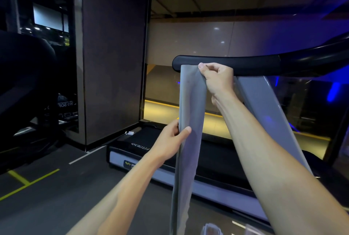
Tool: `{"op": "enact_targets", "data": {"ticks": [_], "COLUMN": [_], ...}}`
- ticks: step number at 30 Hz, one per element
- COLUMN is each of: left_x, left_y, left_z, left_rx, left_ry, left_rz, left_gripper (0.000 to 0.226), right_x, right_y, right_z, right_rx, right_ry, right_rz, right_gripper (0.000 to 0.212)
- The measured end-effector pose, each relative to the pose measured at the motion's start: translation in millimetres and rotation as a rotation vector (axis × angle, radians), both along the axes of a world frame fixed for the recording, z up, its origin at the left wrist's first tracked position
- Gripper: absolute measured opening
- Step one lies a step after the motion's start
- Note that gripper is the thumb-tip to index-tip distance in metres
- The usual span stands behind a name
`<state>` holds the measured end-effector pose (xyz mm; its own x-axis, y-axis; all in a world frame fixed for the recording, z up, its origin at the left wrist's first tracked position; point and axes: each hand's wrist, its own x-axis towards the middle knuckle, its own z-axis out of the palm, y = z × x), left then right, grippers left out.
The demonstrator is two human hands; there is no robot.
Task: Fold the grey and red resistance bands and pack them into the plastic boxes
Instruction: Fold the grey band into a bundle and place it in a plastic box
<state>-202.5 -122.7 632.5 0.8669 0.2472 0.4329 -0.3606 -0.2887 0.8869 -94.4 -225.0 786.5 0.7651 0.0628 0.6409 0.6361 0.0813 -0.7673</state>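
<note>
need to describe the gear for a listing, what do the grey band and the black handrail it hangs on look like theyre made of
Grey band: thin, matte, rubbery sheet, likely latex or similar; it drapes limp and creases lengthwise where the right hand and left hand pinch it.
Black handrail: looks like a foam or rubber-padded grip, with a soft rounded end and dull sheen; cannot be sure.

A black padded treadmill handrail point(226, 63) runs across the upper right, carried on a slanted grey upright point(264, 106). Below lies the treadmill's black running deck point(217, 161) with a pale grey side rail point(211, 187) bearing a yellow-lettered label. The dark grey floor point(56, 187) shows yellow and white marking lines. A brown wall panel point(113, 65) stands left, with dark gym equipment point(24, 83) beside it.
</note>
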Motion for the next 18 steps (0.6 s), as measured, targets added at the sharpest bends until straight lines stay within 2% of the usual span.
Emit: {"op": "enact_targets", "data": {"ticks": [3, 10, 18], "left_x": [1, 9, 13], "left_y": [-5, -4, 8], "left_z": [-3, -13, -30], "left_rx": [-0.026, -0.052, 0.066], "left_ry": [0.006, 0.028, 0.069], "left_rz": [-0.072, -0.061, -0.077], "left_gripper": [0.024, 0.025, 0.024], "right_x": [0, -2, -1], "right_y": [4, 6, 2], "right_z": [3, 0, -4], "right_rx": [0.002, -0.026, -0.026], "right_ry": [0.009, 0.011, 0.011], "right_rz": [-0.04, -0.116, -0.101], "right_gripper": [0.018, 0.015, 0.013]}}
